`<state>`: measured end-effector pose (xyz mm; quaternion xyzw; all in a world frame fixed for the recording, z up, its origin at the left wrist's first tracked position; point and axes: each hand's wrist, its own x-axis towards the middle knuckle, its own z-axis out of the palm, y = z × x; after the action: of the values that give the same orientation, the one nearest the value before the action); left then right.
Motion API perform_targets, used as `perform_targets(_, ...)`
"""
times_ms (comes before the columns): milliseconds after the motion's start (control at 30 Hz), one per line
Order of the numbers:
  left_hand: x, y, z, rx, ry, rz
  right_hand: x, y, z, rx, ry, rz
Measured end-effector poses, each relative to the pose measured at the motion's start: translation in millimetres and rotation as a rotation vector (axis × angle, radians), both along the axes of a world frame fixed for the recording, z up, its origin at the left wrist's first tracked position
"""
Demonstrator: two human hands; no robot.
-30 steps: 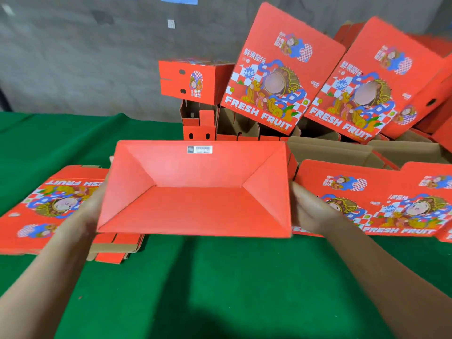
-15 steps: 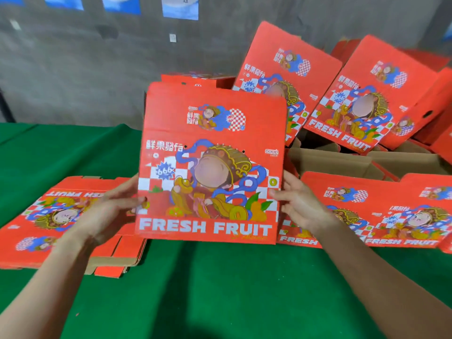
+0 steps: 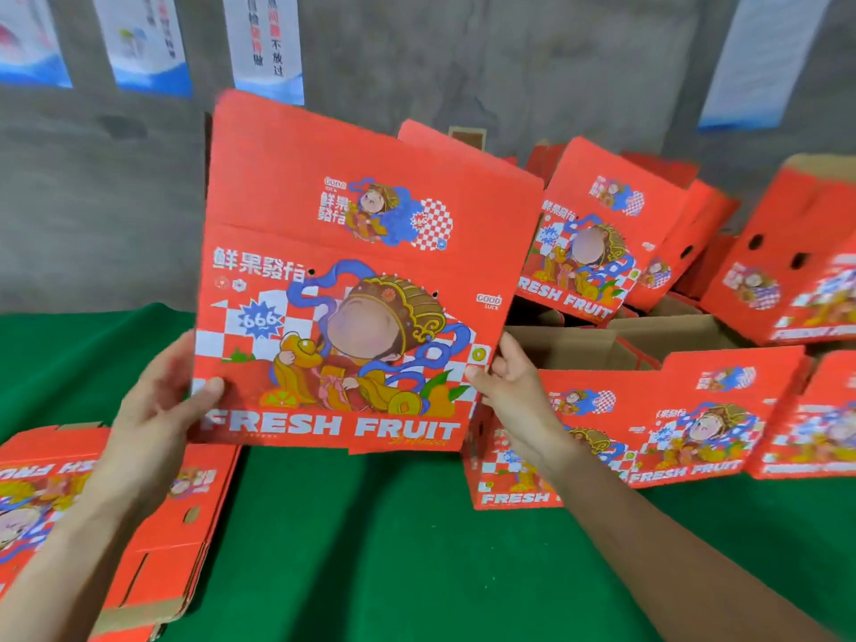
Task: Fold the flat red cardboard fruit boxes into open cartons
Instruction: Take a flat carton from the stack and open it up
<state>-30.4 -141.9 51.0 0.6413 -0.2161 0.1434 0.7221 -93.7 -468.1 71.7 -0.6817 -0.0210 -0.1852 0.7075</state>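
Note:
I hold a red fruit box (image 3: pixel 361 289) upright above the green table, its printed "FRESH FRUIT" face turned to me and a top flap standing up. My left hand (image 3: pixel 157 410) grips its lower left edge, thumb on the front. My right hand (image 3: pixel 509 386) pinches its lower right edge. A stack of flat red boxes (image 3: pixel 139 516) lies at the near left under my left forearm.
Folded red cartons (image 3: pixel 597 243) lean in a pile at the back right, with open brown-lined cartons (image 3: pixel 648 345) among them. More red boxes (image 3: pixel 671 424) stand to the right on the green tablecloth (image 3: pixel 393 549). A grey wall with posters rises behind.
The box has turned from showing its red underside to showing its printed face, and it now stands higher and closer. Both hands kept hold of its side edges.

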Motion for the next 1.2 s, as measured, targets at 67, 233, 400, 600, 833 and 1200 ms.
perform_targets(67, 6, -18, 22, 0.035, -0.05, -0.076, 1, -7, 13, 0.049, -0.079, -0.054)
perform_targets(233, 12, -80, 56, 0.185, -0.14, -0.142, 7, -46, 47, 0.074, -0.235, -0.257)
perform_targets(400, 13, -149, 54, 0.19, -0.093, -0.122, 7, -105, 70, 0.053, -0.27, -0.4)
perform_targets(600, 4, -230, 21, 0.258, -0.122, -0.078, -13, -170, 54, -0.005, -0.266, -0.611)
perform_targets(833, 18, -347, 11, 0.272, -0.146, -0.102, -17, -276, 47, -0.07, -0.287, -0.729)
perform_targets(1200, 45, -498, 27, 0.746, -0.126, -0.389, 51, -338, 61, -0.825, 0.089, -0.848)
